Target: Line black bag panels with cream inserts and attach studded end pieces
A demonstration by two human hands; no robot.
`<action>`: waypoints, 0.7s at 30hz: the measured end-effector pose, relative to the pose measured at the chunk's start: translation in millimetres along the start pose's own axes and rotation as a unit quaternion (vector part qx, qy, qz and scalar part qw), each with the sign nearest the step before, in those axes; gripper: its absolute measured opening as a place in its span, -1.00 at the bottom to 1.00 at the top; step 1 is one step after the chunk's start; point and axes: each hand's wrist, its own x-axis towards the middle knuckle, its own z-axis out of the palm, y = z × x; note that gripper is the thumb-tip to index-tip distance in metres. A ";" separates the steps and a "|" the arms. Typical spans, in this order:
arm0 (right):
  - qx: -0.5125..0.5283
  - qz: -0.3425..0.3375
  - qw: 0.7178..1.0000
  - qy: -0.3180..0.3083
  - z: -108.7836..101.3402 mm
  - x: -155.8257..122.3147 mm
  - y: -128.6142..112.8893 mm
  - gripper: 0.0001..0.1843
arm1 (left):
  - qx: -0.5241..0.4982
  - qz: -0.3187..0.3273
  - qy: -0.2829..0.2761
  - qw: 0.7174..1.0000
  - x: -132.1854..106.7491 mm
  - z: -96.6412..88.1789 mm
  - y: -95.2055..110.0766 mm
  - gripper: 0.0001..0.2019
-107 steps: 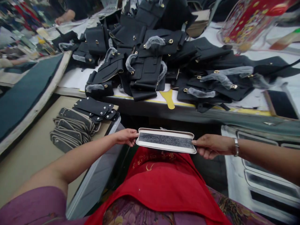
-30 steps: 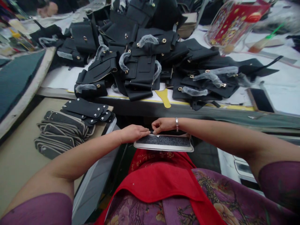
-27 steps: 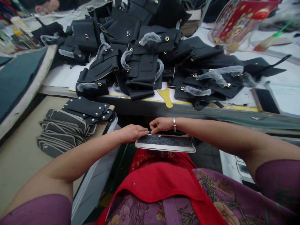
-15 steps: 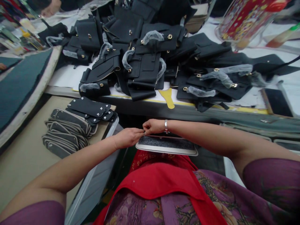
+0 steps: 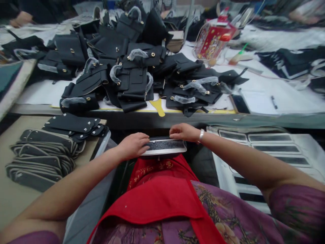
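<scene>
Just above my red apron, an oblong panel lies level, with a dark fuzzy grey middle and a pale border. My left hand grips its left end, fingers over the top face and thumb out of sight. At the far right edge of the panel is my right hand, its fingers curled and closed on that edge. A silver bracelet circles the right wrist. To the left, a stack of dark oblong panels with pale edges rests on a tan board.
Black handbags with plastic-wrapped handles are heaped on the table ahead. A yellow piece hangs over its edge. A phone and a pen lie to the right. On the right, a white sheet bears dark strips. Another person's hand shows far left.
My hands have moved apart from the panel's left corner: the right has gone to the far right edge, while the left now covers the left end. The view has swung right.
</scene>
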 end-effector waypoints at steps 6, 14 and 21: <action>-0.105 -0.136 0.966 0.194 47.5 -89.7 9.4 -0.81 | -0.082 -0.007 0.052 0.995 24.0 36.5 72.1 -0.75; -0.132 -0.072 0.933 0.326 89.3 -84.3 19.1 -0.86 | -0.033 -0.069 0.094 0.993 28.4 60.2 84.1 -0.76; -0.160 0.035 0.927 0.338 93.9 -75.9 -4.4 -0.88 | 0.025 -0.135 0.049 0.989 44.3 49.2 99.4 -0.80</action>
